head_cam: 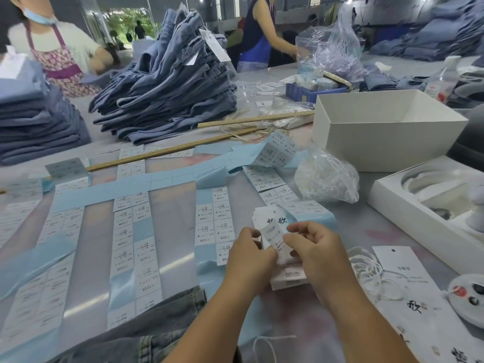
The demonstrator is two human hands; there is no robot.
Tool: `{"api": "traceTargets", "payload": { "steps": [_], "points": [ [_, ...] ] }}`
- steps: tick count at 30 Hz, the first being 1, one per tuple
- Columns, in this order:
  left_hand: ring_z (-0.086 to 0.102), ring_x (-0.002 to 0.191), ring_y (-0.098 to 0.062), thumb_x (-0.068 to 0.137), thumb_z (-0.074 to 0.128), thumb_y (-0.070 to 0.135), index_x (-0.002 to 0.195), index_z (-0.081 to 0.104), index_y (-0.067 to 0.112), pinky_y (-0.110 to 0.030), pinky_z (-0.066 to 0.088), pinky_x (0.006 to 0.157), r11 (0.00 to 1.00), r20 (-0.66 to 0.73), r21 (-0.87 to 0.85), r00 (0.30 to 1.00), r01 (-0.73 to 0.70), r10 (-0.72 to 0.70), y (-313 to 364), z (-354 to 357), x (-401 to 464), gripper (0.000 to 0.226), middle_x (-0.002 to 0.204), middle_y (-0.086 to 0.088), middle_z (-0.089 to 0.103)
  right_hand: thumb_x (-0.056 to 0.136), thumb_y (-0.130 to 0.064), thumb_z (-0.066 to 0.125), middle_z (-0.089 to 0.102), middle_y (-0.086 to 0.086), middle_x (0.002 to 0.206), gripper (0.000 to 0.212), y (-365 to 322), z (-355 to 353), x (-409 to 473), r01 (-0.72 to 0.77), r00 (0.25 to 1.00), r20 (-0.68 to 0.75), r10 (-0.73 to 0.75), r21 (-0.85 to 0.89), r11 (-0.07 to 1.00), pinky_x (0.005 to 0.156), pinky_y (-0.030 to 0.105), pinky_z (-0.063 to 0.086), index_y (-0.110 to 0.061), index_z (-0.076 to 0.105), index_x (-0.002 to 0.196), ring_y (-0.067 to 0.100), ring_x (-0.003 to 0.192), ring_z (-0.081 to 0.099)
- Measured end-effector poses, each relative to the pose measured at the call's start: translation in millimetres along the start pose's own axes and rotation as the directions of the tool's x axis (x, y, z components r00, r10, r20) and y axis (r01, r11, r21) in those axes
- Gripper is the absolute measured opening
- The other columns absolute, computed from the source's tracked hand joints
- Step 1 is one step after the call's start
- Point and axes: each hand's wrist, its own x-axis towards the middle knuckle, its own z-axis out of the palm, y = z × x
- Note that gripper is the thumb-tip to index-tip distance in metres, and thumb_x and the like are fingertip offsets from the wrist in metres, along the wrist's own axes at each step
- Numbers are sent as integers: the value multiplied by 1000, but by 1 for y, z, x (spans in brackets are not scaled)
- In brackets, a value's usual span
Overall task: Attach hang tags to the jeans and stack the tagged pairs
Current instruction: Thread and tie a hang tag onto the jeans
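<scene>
Tags (272, 231) pinched between both hands

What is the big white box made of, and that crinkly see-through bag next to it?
The big white box looks like stiff cardboard with a smooth matte finish: its walls are flat, its corners sharply folded, and nothing shines on it. The crinkly bag seems to be thin clear plastic film: you can see through it, and its many wrinkles catch bright glints.
</scene>
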Motion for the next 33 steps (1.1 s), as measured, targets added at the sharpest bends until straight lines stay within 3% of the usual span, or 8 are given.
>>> {"api": "traceTargets", "payload": {
  "steps": [2,6,9,14,19,23,27,33],
  "points": [
    [67,85,-11,83,61,12,106,54,26,-29,54,68,999,2,-24,999,33,-33,-2,-8,-2,28,94,8,66,79,-4,71,69,-6,64,17,2,5,-4,6,1000,-30,-5,22,1000,65,42,57,-20,69,84,6,55,63],
    [71,90,-26,88,54,6,95,55,21,-46,62,69,985,40,-138,995,100,-96,-1,-17,-8,17,102,-3,66,78,1,70,68,-10,60,23,5,12,-7,11,983,-183,-4,39,999,57,30,51,-22,66,81,3,49,60],
    [71,81,-27,84,56,11,87,58,16,-46,62,61,998,15,-35,999,45,-44,-3,-15,-12,6,93,-6,68,77,-4,71,68,-8,61,22,5,17,-11,16,969,-245,-25,-39,999,60,30,53,-24,64,80,6,54,63],
    [68,73,-19,79,59,22,72,57,19,-38,56,66,994,-21,106,1000,-8,11,-6,-14,-15,8,75,2,67,78,-8,72,62,-13,67,22,4,20,-19,52,947,-299,-116,-214,975,55,16,36,-26,60,78,3,64,58],
    [67,76,-21,81,58,22,70,55,18,-45,57,73,992,-11,123,999,-31,33,-7,-13,-15,12,76,-1,67,77,-5,70,59,-14,65,20,0,24,-25,55,930,-327,-165,-321,945,70,32,41,-22,60,78,25,76,61],
    [68,79,-24,81,56,21,70,52,18,-44,57,73,993,-8,115,999,-35,37,-7,-12,-15,12,75,-1,65,75,-2,67,56,-13,69,23,-3,24,-30,93,910,-339,-240,-396,913,89,52,46,-22,57,76,32,86,58],
    [68,80,-24,83,56,21,69,52,18,-44,58,73,993,-12,114,999,-42,44,-8,-12,-15,15,73,0,64,77,-5,68,64,3,79,19,-1,21,-26,47,922,-338,-189,-388,921,92,52,45,-21,59,78,34,90,58],
    [68,78,-25,83,56,21,70,52,18,-41,56,69,994,-21,103,998,-48,51,-9,-10,-14,14,73,0,64,76,-6,69,64,3,79,21,0,22,-27,53,920,-334,-205,-412,910,93,53,44,-23,57,75,33,89,58]
  ]
}}
